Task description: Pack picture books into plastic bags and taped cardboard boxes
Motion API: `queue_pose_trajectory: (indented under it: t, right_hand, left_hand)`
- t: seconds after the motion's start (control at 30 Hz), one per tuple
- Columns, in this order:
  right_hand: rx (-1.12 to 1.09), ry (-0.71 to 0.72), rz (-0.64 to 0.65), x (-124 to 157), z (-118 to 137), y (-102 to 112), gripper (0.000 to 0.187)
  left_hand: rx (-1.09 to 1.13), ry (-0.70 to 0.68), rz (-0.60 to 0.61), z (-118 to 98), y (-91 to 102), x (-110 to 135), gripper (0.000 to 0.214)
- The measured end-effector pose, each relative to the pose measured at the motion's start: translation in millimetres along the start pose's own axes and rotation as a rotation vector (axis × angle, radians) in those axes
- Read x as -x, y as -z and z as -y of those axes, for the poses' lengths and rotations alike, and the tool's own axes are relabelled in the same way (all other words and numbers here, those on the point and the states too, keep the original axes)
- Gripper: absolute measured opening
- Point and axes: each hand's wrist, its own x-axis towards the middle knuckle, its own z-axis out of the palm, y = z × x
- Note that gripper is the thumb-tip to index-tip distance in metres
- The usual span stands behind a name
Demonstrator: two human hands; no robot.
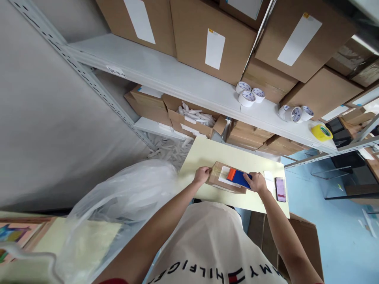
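Observation:
A small brown cardboard box (213,180) with a white label and clear tape lies on the pale yellow table (233,152). My left hand (202,174) is closed at the box's left end, its fingertips pressed against the upper corner. In my right hand (256,182) is a blue-and-orange tape dispenser (239,177), gripped at its right end. Its orange end rests over the label on top of the box. The dispenser covers part of the label, and the far side of the box is hidden.
A phone (280,189) and a white paper (269,180) lie at the table's right. Behind stands a metal shelf (166,67) with large cartons and tape rolls (246,98). A plastic bag (127,189) bulges at left; an open carton (304,236) stands below right.

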Motion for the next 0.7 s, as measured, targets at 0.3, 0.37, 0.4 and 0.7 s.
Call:
queue_pose_trajectory:
  t: [0.3, 0.37, 0.4, 0.7]
  right_hand:
    - [-0.008, 0.051, -0.036, -3.5, -7.6, -7.4, 0.053]
    - [-0.042, 0.055, -0.036, -4.0, -9.7, -7.9, 0.054]
    - [-0.056, 0.058, -0.035, -4.1, -10.4, -7.7, 0.054]
    - [-0.18, 0.037, 0.043, -6.5, -10.1, 0.3, 0.056]
  left_hand:
    - [0.009, -0.181, 0.053, 27.4, -25.2, 20.4, 0.076]
    - [0.027, -0.259, 0.201, 28.6, -26.9, 30.8, 0.081]
    - [0.008, -0.29, 0.257, 26.7, -25.6, 34.6, 0.085]
    - [-0.907, -0.831, 0.463, -48.7, -16.4, 23.0, 0.139]
